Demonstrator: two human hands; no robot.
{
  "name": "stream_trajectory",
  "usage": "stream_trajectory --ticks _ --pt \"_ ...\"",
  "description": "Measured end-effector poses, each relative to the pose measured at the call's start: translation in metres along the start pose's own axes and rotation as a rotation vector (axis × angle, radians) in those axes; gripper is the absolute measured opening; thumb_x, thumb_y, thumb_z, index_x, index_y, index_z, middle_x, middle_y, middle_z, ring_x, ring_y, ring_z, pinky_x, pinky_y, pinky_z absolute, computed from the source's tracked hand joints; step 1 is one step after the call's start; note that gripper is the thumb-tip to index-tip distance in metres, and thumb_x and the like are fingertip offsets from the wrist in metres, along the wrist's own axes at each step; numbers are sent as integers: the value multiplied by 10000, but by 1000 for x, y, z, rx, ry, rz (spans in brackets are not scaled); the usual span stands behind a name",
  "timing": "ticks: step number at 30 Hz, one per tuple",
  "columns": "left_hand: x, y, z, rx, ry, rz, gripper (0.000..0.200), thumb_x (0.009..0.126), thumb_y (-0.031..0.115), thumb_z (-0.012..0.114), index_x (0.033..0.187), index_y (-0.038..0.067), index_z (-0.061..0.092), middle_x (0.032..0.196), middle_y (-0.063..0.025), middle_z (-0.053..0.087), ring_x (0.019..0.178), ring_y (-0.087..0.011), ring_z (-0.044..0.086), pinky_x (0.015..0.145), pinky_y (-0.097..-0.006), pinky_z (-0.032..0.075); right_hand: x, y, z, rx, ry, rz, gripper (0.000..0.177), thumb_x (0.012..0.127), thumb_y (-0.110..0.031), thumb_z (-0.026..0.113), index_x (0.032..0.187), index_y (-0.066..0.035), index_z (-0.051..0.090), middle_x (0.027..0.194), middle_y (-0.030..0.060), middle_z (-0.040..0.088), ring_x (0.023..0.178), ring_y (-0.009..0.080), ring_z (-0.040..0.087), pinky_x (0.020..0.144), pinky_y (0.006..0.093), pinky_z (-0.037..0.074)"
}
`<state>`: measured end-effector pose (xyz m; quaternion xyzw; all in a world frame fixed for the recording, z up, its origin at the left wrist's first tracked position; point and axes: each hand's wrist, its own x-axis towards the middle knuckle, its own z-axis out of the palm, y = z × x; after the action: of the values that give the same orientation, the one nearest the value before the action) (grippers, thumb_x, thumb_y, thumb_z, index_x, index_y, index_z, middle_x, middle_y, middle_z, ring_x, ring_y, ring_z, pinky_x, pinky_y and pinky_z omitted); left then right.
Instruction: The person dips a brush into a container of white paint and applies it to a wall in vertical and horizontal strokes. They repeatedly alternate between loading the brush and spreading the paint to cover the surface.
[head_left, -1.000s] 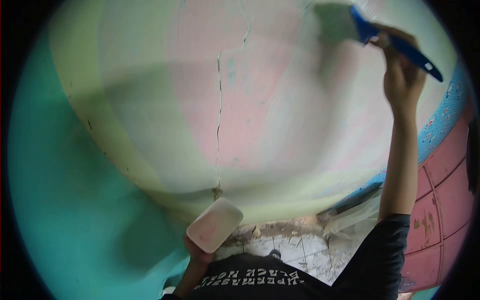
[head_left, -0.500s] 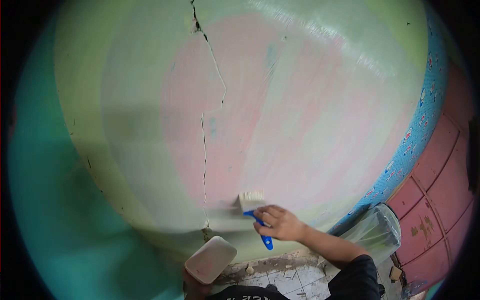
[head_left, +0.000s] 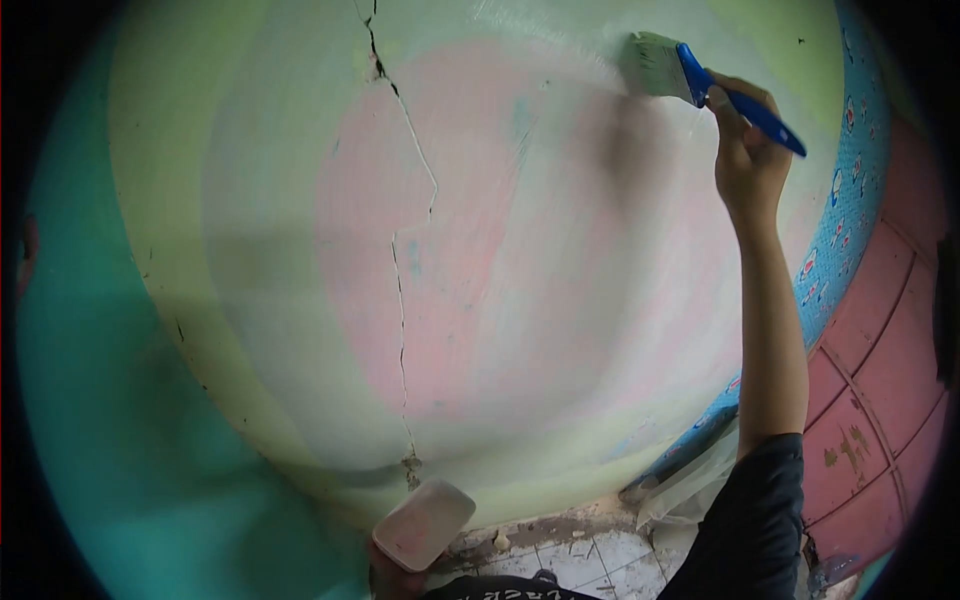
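Observation:
My right hand grips the blue handle of a wide paintbrush, raised high at the upper right. The pale bristles are at the wall, over the whitish coat near the pink patch. At the bottom, my left hand holds a shallow white plastic tub from below; pinkish-white residue shows inside it. Most of the left fingers are hidden beneath the tub. A jagged crack runs down the wall above the tub.
A teal wall adjoins at the left. Blue patterned trim edges the right side, beside pink panels. Clear plastic sheeting stands at the lower right. Below are white floor tiles and rubble along the wall's foot.
My right hand has carried the paintbrush from the lower middle of the wall up to the upper right, the arm now stretched upward. My left hand and the tub have barely moved.

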<state>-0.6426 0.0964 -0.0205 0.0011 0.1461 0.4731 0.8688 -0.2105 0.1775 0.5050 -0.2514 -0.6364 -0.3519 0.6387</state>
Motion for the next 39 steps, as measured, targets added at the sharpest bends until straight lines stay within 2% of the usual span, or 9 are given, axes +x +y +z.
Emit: stream_trajectory --ticks 5,7,8,11,17,25,33,36,39 --pt "4 7 -43 -79 17 63 791 889 700 413 1478 185 528 1434 -153 561 1251 -496 590 862 -764 536 -165 -22 -2 -478 -423 -226 323 828 17 772 1131 -73 703 1182 169 719 1033 323 717 853 396 591" --pt "6 6 -48 -60 2 66 783 890 694 416 1475 187 533 1436 -150 559 1244 -495 596 854 -753 549 -245 -64 -2 -93 -670 162 290 833 -99 778 1108 -81 689 1191 174 707 1013 356 709 830 423 604" --pt "7 7 -49 -46 -7 67 779 890 692 417 1473 188 535 1437 -148 559 1241 -494 599 850 -747 556 -278 -73 0 -106 -694 -330 291 809 -118 756 1088 -77 687 1180 172 707 1032 331 706 853 409 603" --pt "7 2 -44 -50 -1 70 769 895 677 422 1472 181 536 1432 -146 562 1255 -497 590 863 -764 539 -328 -120 -9 93 -1010 -81 292 801 -77 731 1091 -72 701 1200 155 710 1050 315 715 846 411 606" --pt "13 -8 -60 283 38 155 794 895 681 415 1496 171 512 1483 -136 531 1356 -483 515 964 -759 488 -204 -36 -30 206 -805 388 208 893 3 696 1099 -22 710 1098 166 731 992 316 730 851 380 575" --pt "15 -46 -37 -48 -5 117 800 898 666 444 1512 155 481 1490 -156 522 1342 -478 525 940 -753 502 -15 37 -41 -49 -28 -47 135 998 -44 696 1121 3 723 1034 86 761 949 141 724 869 256 547" --pt "-9 -90 20 24 98 389 733 1006 608 390 1486 59 458 1425 -181 558 1226 -458 620 812 -648 626 -289 -35 -11 28 -505 -380 220 745 -69 802 951 -100 730 1074 183 725 906 300 711 719 378 602" --pt "-21 -99 7 155 -39 489 717 962 552 604 1468 66 455 1422 -169 557 1246 -416 613 885 -612 617 -411 -80 -14 145 -746 -270 237 787 -117 732 1023 -106 710 1136 165 709 966 293 703 802 399 597" --pt "-31 -119 -2 1016 294 914 838 791 342 864 1455 69 433 1389 -155 568 1245 -353 614 963 -542 593 -491 -107 -11 238 -852 -58 261 794 -135 713 1052 -104 694 1166 143 707 1017 284 696 836 406 593"
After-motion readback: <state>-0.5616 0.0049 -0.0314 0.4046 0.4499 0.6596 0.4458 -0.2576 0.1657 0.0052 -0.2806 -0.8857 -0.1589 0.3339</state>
